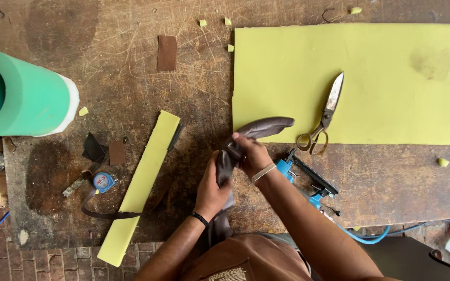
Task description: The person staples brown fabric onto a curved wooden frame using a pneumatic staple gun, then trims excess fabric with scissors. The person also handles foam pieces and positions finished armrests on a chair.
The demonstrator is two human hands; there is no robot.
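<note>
Both my hands hold a long piece of dark brown leather (259, 128) over the worn wooden workbench (131, 73). My left hand (210, 188) grips its lower part, which hangs down toward my lap. My right hand (250, 151) pinches it higher up, and the rounded free end sticks out to the right over the edge of a large yellow-green foam sheet (391, 104). A wide band sits on my right wrist, a thin dark one on my left.
Large metal scissors (325, 115) lie on the foam sheet. A blue staple gun (308, 179) with a blue hose lies under my right forearm. A narrow foam strip (140, 184), a small tape measure (103, 181), leather scraps and a green foam roll (22, 93) are to the left.
</note>
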